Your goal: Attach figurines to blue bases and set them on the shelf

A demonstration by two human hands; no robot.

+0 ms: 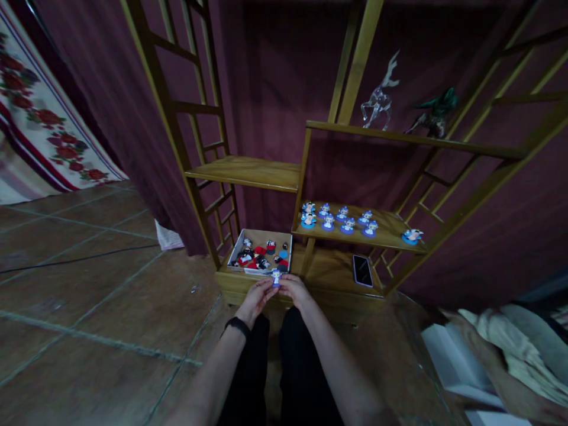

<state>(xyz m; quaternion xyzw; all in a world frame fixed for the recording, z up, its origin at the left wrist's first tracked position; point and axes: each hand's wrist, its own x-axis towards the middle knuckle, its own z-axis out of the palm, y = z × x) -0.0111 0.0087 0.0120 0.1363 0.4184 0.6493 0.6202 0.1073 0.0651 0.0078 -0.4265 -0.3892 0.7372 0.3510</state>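
Observation:
Between my two hands, in front of the shelf unit, is a small purple-and-white figurine (276, 277), held upright by its base. My left hand (258, 296) pinches it from the left, and my right hand (293, 287) grips its right side. Just beyond them lies an open cardboard box (231, 259) with several red, black and white figurines tumbled inside. On the middle shelf (386, 239), up and to the right, several similar purple figurines (328, 222) stand in two rows. Blue-based figurines (307, 220) stand at their left, and another one (412, 236) at the right end.
A phone (362, 270) lies on the lower shelf at the right. Higher up stand a clear deer ornament (378, 106) and a dark green ornament (437, 112). White boxes (457, 358) and cloth lie on the floor at the right; a black cable (89, 257) crosses the tiles at the left.

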